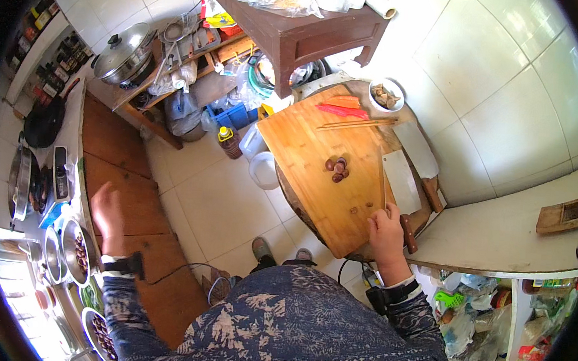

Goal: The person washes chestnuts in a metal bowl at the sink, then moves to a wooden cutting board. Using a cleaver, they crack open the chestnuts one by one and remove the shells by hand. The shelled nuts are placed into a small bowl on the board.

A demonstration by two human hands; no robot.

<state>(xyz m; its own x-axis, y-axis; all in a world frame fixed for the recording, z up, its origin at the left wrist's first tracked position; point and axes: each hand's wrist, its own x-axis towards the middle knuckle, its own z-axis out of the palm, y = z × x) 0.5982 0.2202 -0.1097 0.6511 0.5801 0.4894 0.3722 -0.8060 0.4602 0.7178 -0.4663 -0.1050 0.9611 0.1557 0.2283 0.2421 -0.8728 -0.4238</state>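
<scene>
My right hand (384, 230) is closed around the handle of a knife (383, 179). Its blade is seen nearly edge-on over the right side of the wooden cutting board (299, 143). Several brown chestnuts (338, 169) lie in a cluster mid-board, with small bits closer to me. Chopsticks (355, 125), a red pepper (341, 112) and an orange piece (346, 101), perhaps carrot, lie across its far end. Motion blurs my left hand (108, 213), raised beside the left counter near a metal bowl of chestnuts (69, 235); whether its fingers hold anything is unclear.
Two cleavers (400, 181) (417, 149) lie right of the board, below a white bowl of brown chunks (386, 81). Another chestnut bowl (89, 325), a kitchen scale (62, 174) and a wok (44, 123) line the left counter. A brown wooden table (329, 37) stands ahead.
</scene>
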